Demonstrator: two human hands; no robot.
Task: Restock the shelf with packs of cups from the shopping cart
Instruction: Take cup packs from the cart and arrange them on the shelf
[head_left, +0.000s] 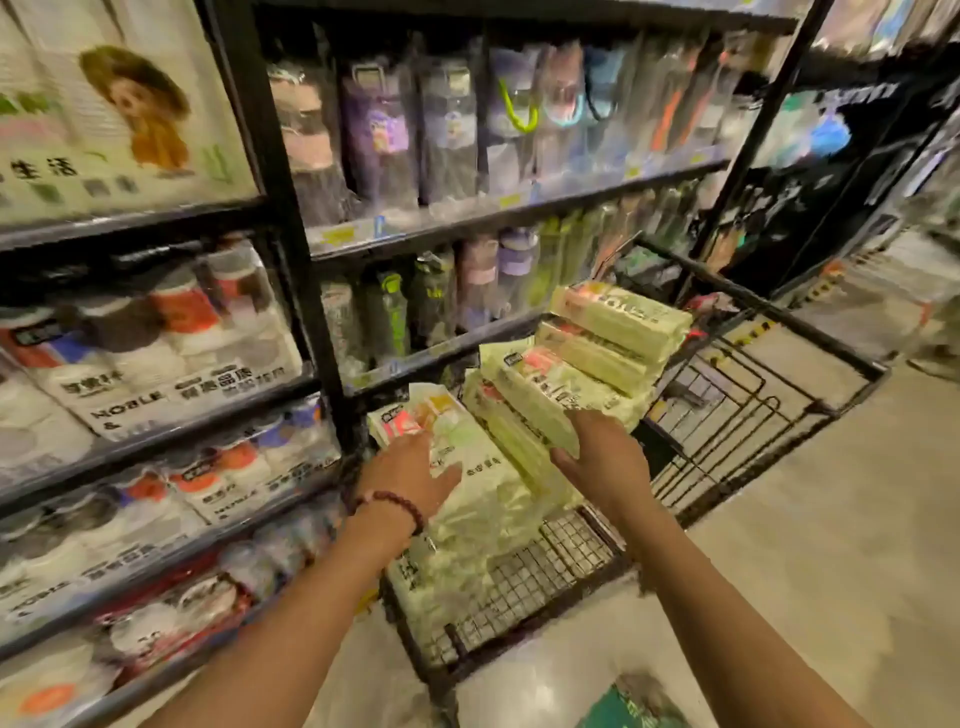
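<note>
A black wire shopping cart (571, 551) stands in the aisle with several pale green packs of cups stacked in it. My left hand (410, 473), with a bead bracelet on the wrist, lies flat with fingers apart on the nearest green pack (483, 499). My right hand (602, 457) is shut on the lower end of another green pack (550, 395), which tilts up out of the pile. More packs (618, 322) sit piled behind it. The black shelf (171, 431) on the left holds clear packs of cups with orange and blue labels.
To the right of the cup shelves, a shelf bay (519, 208) carries water bottles on two levels. Large white packs (104, 104) fill the top left shelf. The pale aisle floor (831, 519) stretches to the right of the cart. A green item (634, 706) lies low in front.
</note>
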